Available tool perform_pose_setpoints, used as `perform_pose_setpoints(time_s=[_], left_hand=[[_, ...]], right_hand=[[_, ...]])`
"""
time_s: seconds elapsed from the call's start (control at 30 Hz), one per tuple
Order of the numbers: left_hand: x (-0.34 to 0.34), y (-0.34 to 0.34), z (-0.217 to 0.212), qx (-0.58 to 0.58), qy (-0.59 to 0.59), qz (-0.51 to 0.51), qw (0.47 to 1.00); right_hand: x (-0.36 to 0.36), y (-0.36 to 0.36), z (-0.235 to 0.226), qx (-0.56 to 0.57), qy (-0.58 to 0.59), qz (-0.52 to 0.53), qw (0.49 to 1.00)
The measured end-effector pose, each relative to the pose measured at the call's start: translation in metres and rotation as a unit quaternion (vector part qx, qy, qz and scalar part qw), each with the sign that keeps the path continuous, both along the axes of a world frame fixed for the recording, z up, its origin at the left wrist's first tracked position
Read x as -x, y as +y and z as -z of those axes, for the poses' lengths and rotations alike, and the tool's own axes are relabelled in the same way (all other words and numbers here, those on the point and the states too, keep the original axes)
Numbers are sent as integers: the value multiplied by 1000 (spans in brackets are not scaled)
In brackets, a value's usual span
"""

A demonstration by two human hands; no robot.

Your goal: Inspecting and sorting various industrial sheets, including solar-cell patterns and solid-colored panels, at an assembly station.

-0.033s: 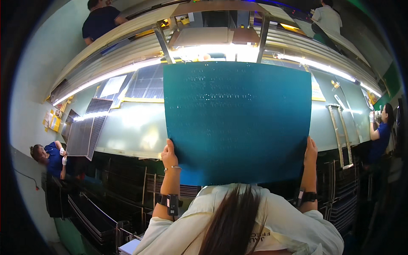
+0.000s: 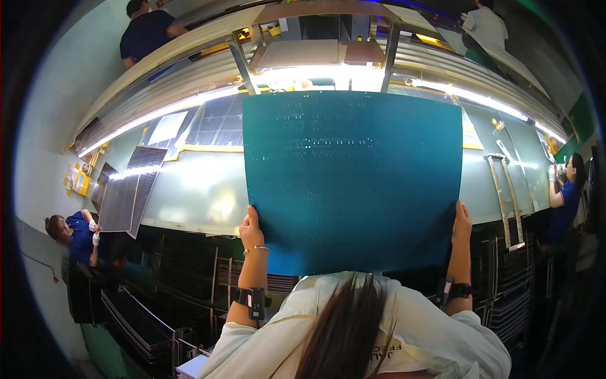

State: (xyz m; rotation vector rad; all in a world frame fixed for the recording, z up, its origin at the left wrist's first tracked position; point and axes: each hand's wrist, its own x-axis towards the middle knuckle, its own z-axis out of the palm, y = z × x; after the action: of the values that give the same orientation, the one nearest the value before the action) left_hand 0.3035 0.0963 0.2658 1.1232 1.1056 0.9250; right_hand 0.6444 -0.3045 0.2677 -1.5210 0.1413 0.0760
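Observation:
Between my two hands I hold up a large teal panel [image 2: 353, 189], rectangular and thin, tilted in front of my chest. Rows of tiny holes cross its upper half, and light shines through some of them. My left hand [image 2: 252, 230] grips its left edge near the lower corner, thumb on top. On the opposite edge, at about the same height, is my right hand [image 2: 463, 222], also closed on the panel. Fingers behind the sheet are hidden. The panel stands in front of a brightly lit glass-like table [image 2: 196, 189] and covers its middle.
A dark framed screen [image 2: 129, 192] leans at the left, held by a gloved co-worker [image 2: 79, 234]. Another person [image 2: 567, 192] stands far right, near a narrow metal frame [image 2: 505, 199]. Lamp tubes [image 2: 480, 101] run above the table. Dark racks [image 2: 136, 322] stand below its front edge.
Hardly anything differs. Light comes through slightly different holes in the panel, and the person at the upper left has shifted a little leftward. Both hands keep their grip.

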Motion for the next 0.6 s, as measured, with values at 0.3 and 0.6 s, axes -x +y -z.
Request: perform_pose_setpoints(time_s=[0.3, 0.6], left_hand=[[-16, 9, 11, 67, 27, 39, 997], [-40, 67, 112, 158, 286, 133, 936]], right_hand=[[-23, -20, 48, 78, 110, -151, 979], [-21, 7, 134, 218, 57, -25, 974]])
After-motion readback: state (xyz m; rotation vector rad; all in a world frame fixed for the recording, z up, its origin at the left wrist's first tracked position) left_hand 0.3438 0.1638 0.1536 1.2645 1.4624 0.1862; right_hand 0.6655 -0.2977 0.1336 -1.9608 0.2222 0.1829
